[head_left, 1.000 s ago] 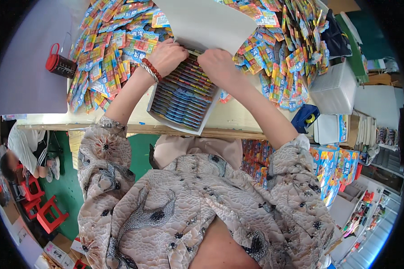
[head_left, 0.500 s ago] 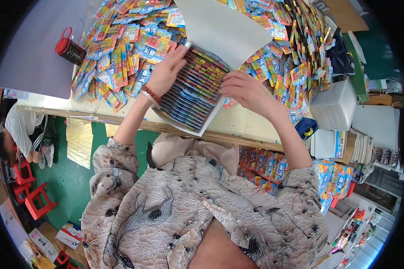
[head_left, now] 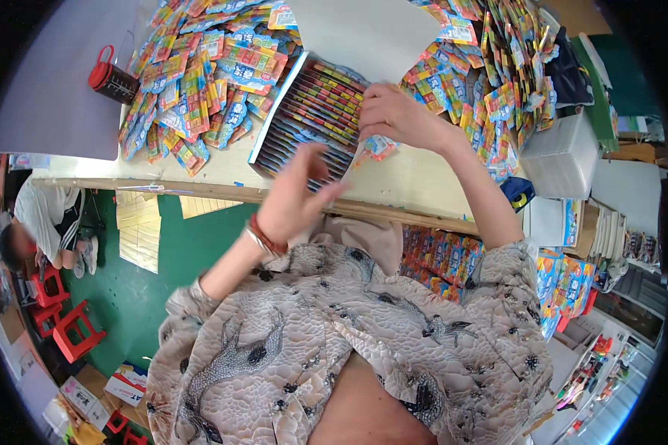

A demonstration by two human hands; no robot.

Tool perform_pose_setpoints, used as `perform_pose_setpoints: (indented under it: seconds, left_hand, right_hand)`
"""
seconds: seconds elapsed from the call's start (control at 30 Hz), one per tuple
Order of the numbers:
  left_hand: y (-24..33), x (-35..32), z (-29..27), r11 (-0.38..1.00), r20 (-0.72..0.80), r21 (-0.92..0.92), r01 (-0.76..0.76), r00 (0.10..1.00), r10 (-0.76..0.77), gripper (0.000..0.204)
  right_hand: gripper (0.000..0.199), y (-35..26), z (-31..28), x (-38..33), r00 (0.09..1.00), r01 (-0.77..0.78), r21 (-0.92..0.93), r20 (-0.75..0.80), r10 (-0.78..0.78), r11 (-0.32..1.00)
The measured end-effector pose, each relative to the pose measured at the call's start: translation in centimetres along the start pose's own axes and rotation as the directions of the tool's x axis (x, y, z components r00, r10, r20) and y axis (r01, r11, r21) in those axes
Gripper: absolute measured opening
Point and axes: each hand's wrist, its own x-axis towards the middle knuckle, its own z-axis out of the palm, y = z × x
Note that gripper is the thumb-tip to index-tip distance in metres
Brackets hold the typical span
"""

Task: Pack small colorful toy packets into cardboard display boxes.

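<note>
A white cardboard box [head_left: 269, 127] lies open on the table, its white lid [head_left: 360, 33] folded back on the far side. Tight rows of flat, colourful packets [head_left: 321, 104] stand on edge inside it. My right hand [head_left: 401, 117] is at the box's right side, with its bent fingers on the rim by the packets. Over the near end of the box is my left hand [head_left: 289, 196], slightly blurred, its thumb and fingers apart and nothing seen in them. It hides part of the near rows. A loose packet [head_left: 378, 147] lies beside the box, below my right hand.
Loose packets [head_left: 193, 89] heap up left of the box, and another heap [head_left: 497, 96] rises at the right. A black bottle with a red lid [head_left: 113, 83] is at far left. A translucent bin [head_left: 560, 156] stands at right. The wooden table edge [head_left: 223, 191] runs in front of me.
My left hand has left the box's far left corner and come toward me to its near end. My right hand has stayed by the right side, moving slightly farther away.
</note>
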Motion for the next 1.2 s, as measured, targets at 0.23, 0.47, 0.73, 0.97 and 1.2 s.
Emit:
perform_pose_setpoints:
  seconds: [0.23,0.47,0.73,0.97,1.2]
  left_hand:
    - [-0.9,-2.0,3.3,0.991,-0.120,-0.040,0.126,0.984,-0.130,0.057]
    - [-2.4,-2.1,3.1,0.993,-0.106,-0.052,0.106,0.988,-0.111,0.023]
    - [-1.5,-1.7,2.9,0.986,-0.022,0.111,0.121,0.993,-0.119,0.019]
    - [0.5,-2.8,3.6,0.706,-0.047,0.708,-0.021,0.996,0.077,0.057]
    - [-0.8,-3.4,4.1,0.647,0.097,0.754,-0.112,0.994,0.060,0.056]
  right_hand:
    - [0.015,0.4,0.8,0.4,1.000,-0.020,-0.248,0.007,0.022,0.969]
    - [0.021,-3.2,3.9,-1.5,0.866,-0.186,-0.254,-0.498,0.036,0.949]
    - [0.028,-2.2,1.7,-1.8,0.949,-0.241,-0.246,-0.261,0.175,0.939]
    - [0.093,-3.9,5.7,-1.7,0.694,-0.446,-0.207,-0.695,0.191,0.871]
    - [0.122,-5.5,12.5,-1.4,0.323,-0.386,0.658,-0.560,0.763,0.646]
